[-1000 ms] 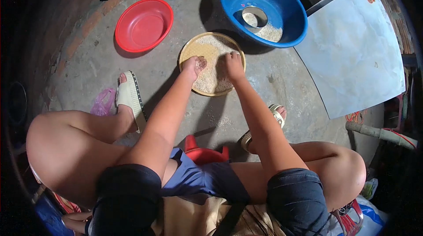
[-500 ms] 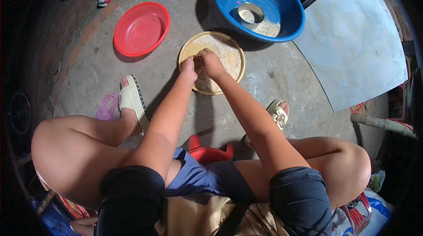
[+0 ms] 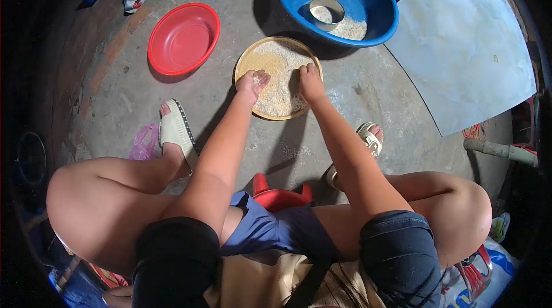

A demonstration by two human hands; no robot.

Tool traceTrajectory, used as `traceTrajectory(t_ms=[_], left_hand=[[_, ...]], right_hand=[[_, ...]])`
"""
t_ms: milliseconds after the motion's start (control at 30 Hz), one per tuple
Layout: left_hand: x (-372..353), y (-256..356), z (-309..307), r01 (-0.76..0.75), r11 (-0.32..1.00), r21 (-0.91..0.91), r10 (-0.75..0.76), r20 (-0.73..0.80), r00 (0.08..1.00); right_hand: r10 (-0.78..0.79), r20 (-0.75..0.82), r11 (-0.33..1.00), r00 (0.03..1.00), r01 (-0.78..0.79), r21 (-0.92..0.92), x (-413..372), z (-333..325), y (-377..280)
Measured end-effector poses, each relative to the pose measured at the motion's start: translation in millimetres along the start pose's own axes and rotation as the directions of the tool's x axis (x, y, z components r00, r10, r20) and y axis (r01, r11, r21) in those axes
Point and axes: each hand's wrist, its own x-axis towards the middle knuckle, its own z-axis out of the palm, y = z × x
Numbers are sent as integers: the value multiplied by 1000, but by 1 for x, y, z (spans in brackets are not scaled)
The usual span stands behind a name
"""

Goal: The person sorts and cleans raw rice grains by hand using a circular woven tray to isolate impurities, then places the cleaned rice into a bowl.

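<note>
A round yellow woven tray (image 3: pixel 279 117) lies on the floor in front of me, with whitish grains (image 3: pixel 279 86), which look like rice, spread over it. Over its left side, my left hand (image 3: pixel 253 85) is turned palm up with the fingers stretched out, and a few pale grains lie on the palm. At the tray's right side, my right hand (image 3: pixel 311 85) has its fingers bent together over the grains. Whatever those fingers hold, if anything, is hidden.
Behind the tray stands a blue basin (image 3: pixel 379 35) with a metal ring-shaped container (image 3: pixel 326 13) and pale grains inside. A red basin (image 3: pixel 184 40) sits at the left. A large pale sheet (image 3: pixel 460 49) lies right; a red stool (image 3: pixel 280 197) is beneath me.
My hands were together over the tray's middle and have moved apart. The left has opened palm up; the right has shifted to the tray's right side.
</note>
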Motion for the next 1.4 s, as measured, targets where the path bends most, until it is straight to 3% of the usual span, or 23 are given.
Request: traceTrajectory(t_ms=[67, 167, 333, 367, 400, 433, 567, 667, 733, 867, 1000, 1100, 1133, 1167, 1200, 1233, 1267, 1333, 1400], left_hand=[[-3, -1, 2, -14, 1000, 22, 14, 8, 1000], [-2, -1, 3, 4, 1000, 8, -4, -4, 1000], [16, -8, -7, -22, 999, 35, 22, 16, 1000], [21, -8, -9, 31, 996, 80, -25, -82, 996], [17, -7, -9, 34, 996, 80, -27, -83, 996], [14, -5, -8, 33, 996, 88, -25, -98, 995], [17, -6, -6, 2, 996, 93, 5, -73, 997], [0, -2, 3, 3, 1000, -30, -4, -9, 1000], [0, -2, 5, -4, 1000, -31, 3, -43, 999], [3, 1, 3, 38, 998, -47, -40, -36, 999], [-1, 4, 5, 51, 999, -10, -51, -20, 998], [2, 4, 11, 61, 998, -30, -63, -68, 996], [-2, 0, 21, -10, 1000, 21, 13, -134, 991], [-6, -5, 32, -78, 994, 77, 92, -195, 976], [-6, -11, 38, -79, 994, 77, 93, -197, 976], [-7, -18, 45, -126, 952, 280, 169, -134, 976], [-7, -26, 52, -177, 865, 470, 230, -56, 972], [-19, -37, 75, -187, 670, 718, 291, -22, 956], [-56, -37, 101, -108, 555, 825, 156, 24, 988]], right_hand=[[52, 77, 997, 996, -56, 48, 4, -2, -12], [-32, 166, 991, 986, 9, 134, 11, 3, -30], [-91, 23, 925, 996, 76, 373, 18, -14, -74], [-174, 14, 891, 985, 152, 429, 19, -18, -80], [-256, 0, 848, 967, 225, 480, 20, -20, -85], [-307, -36, 837, 951, 288, 464, 22, -23, -87], [-297, -59, 869, 953, 295, 397, 20, -17, -73], [-196, -96, 941, 976, 215, 260, 8, 4, -35], [-177, -13, 977, 984, 177, 116, -5, -4, -19], [-186, 0, 974, 983, 184, 130, -8, -13, -15], [-12, 21, 982, 1000, 8, 187, 0, -8, -34], [220, -101, 855, 970, -142, 499, 11, 3, -55], [219, -101, 855, 971, -141, 500, 16, 9, -61], [385, -31, 741, 922, -289, 606, 21, 15, -67], [531, 60, 590, 845, -420, 690, 27, 23, -70], [596, 341, 297, 727, -594, 748, 34, 37, -67], [597, 341, 294, 726, -594, 749, 40, 49, -61], [634, 603, -229, 484, -628, 744, 47, 65, -50], [563, 519, -29, 643, -612, 790, 38, 69, -24]])
